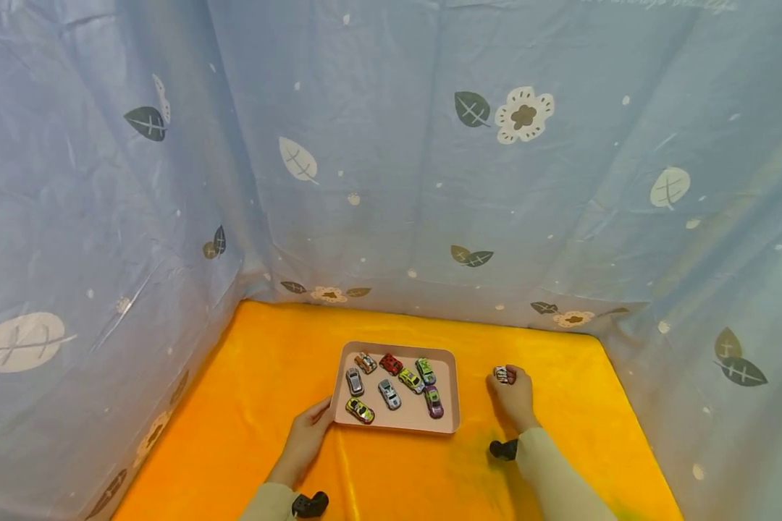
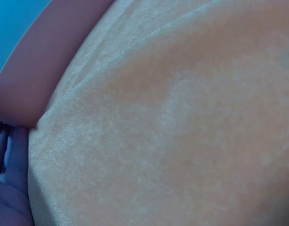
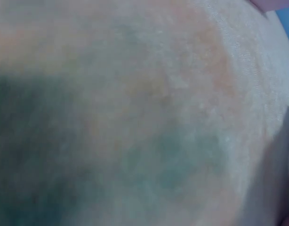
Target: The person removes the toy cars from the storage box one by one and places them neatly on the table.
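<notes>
A shallow pink tray (image 1: 397,427) lies on the orange cloth with several small toy cars in it, among them a red car (image 1: 391,364), a silver-grey car (image 1: 355,381) and a purple-and-green car (image 1: 433,402). At the tray's near left corner my left hand (image 1: 308,438) holds the rim. The left wrist view shows fingers (image 2: 16,165) right against the tray wall. To the right of the tray, my right hand (image 1: 515,398) grips a white toy car with dark and red markings (image 1: 501,374), its fingers hiding part of it.
The orange cloth (image 1: 280,347) covers the work surface. Blue curtains with leaf and flower prints (image 1: 391,181) hang along the back and both sides. A black wrist camera (image 1: 503,450) is at the right cuff, another (image 1: 310,504) at the left.
</notes>
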Available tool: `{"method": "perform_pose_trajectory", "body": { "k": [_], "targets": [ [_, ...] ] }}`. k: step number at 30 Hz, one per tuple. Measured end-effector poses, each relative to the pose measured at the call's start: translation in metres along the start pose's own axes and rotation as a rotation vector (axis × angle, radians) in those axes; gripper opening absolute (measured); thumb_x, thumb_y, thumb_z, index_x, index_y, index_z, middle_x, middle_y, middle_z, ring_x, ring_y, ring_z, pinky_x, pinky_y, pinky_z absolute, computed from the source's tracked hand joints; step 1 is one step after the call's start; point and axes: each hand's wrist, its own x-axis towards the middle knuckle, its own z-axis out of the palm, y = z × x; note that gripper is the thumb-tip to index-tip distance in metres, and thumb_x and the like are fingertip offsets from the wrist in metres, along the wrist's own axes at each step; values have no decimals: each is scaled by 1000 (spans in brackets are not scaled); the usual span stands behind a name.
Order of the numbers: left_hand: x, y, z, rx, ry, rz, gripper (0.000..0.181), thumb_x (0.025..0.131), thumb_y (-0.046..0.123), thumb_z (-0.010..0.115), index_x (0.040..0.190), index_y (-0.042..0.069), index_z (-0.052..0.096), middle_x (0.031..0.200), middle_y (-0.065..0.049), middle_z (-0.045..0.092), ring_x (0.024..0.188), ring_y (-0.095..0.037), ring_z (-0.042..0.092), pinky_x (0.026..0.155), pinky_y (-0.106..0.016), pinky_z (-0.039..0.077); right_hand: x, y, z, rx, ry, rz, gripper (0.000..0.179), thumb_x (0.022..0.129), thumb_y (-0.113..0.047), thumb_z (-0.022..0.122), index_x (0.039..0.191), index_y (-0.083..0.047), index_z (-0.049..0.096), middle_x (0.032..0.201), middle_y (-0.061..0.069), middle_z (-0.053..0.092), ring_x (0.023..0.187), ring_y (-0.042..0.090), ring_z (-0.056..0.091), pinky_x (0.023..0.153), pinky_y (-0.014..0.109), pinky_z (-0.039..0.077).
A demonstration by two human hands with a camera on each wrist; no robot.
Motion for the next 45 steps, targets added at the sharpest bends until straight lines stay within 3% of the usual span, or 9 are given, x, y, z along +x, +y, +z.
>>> {"method": "perform_pose_trajectory", "body": {
  "k": [5, 9, 20, 28, 31, 35, 40, 45],
  "targets": [
    [-2, -1, 1, -4, 5, -6, 46, 94, 33, 64, 135, 12, 60, 131, -6, 60, 130, -24, 45, 107, -46, 38, -7, -2, -2, -139, -42, -40, 72, 89, -17, 67, 145, 7, 29, 127, 27, 43, 103, 35, 54, 81, 39, 55],
    [-2, 0, -1, 18, 22, -6, 47, 94, 36, 63, 134, 12, 60, 131, -7, 60, 130, -26, 45, 107, -49, 38, -12, -4, 0, -211, -29, -88, 68, 87, -11, 65, 143, 10, 31, 127, 30, 46, 105, 37, 55, 87, 44, 53],
    [-2, 2, 3, -6, -6, 6, 45, 95, 32, 64, 135, 11, 59, 132, -8, 59, 131, -26, 45, 108, -47, 38, -10, -14, -2, -201, 124, -85, 59, 90, -8, 61, 139, 11, 34, 124, 31, 47, 109, 42, 51, 91, 52, 48],
    [-2, 1, 0, 20, 5, -6, 48, 94, 37, 64, 135, 13, 60, 132, -6, 59, 130, -26, 45, 107, -48, 38, -11, -6, 3, -169, 92, -40, 65, 93, -19, 64, 142, 8, 31, 125, 26, 45, 111, 38, 49, 93, 49, 49],
    [-3, 1, -3, 45, 1, -3, 48, 94, 39, 63, 136, 15, 59, 134, -6, 58, 131, -27, 44, 107, -50, 37, -17, -9, 8, -159, 157, -76, 64, 91, -25, 68, 138, 6, 39, 122, 22, 49, 107, 34, 48, 96, 46, 43],
    [-4, 3, -5, 67, 3, -2, 49, 94, 39, 62, 137, 15, 58, 135, -6, 57, 132, -28, 42, 108, -51, 35, -31, -23, 21, -131, 235, -186, 59, 88, -31, 73, 129, 5, 51, 116, 21, 56, 102, 34, 51, 93, 45, 41],
    [-4, 3, -6, 66, 4, -11, 50, 94, 39, 62, 137, 15, 58, 136, -6, 56, 134, -27, 40, 109, -50, 35, -52, -45, 45, -47, 221, -284, 59, 84, -32, 77, 125, 4, 56, 112, 21, 58, 97, 33, 51, 86, 42, 45],
    [-3, 2, -3, 70, -15, 2, 50, 95, 38, 61, 138, 14, 56, 138, -8, 54, 134, -27, 40, 109, -49, 36, -65, -48, 65, -72, 202, -324, 57, 81, -32, 80, 123, 1, 59, 108, 17, 61, 93, 29, 51, 82, 40, 45]
  ]
}}
